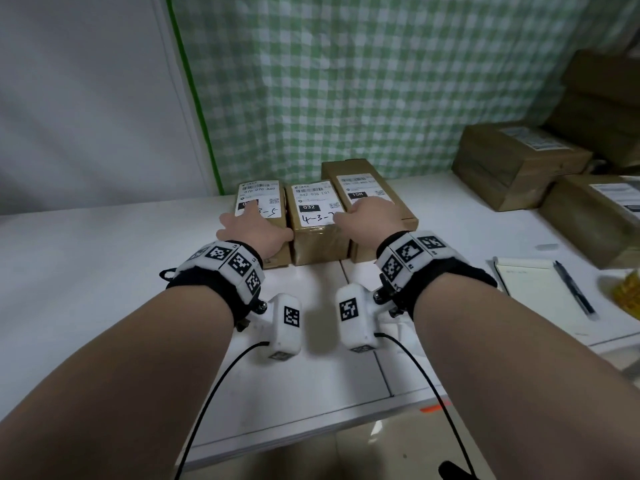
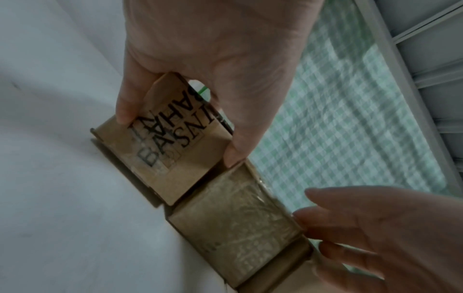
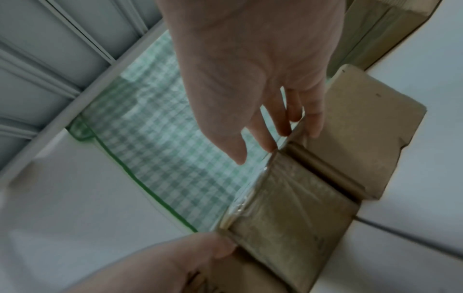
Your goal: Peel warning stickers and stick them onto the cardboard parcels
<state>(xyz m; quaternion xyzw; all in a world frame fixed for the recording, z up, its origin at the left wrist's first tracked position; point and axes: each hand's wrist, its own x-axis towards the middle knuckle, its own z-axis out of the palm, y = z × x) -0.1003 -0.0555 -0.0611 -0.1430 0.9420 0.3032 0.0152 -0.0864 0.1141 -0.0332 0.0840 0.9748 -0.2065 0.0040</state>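
- My left hand (image 1: 254, 227) gripped the left brown cardboard parcel (image 1: 265, 216) by its sides, apparently squaring the row.
- My right hand (image 1: 370, 216) lay flat, fingers straight, on the right brown cardboard parcel (image 1: 372, 188).

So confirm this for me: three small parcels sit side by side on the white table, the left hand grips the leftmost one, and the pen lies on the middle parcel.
Wrong on the pen: the head view shows it lying on the notepad at the right. Three parcels do sit side by side on the white table, and the left hand grips the leftmost parcel.
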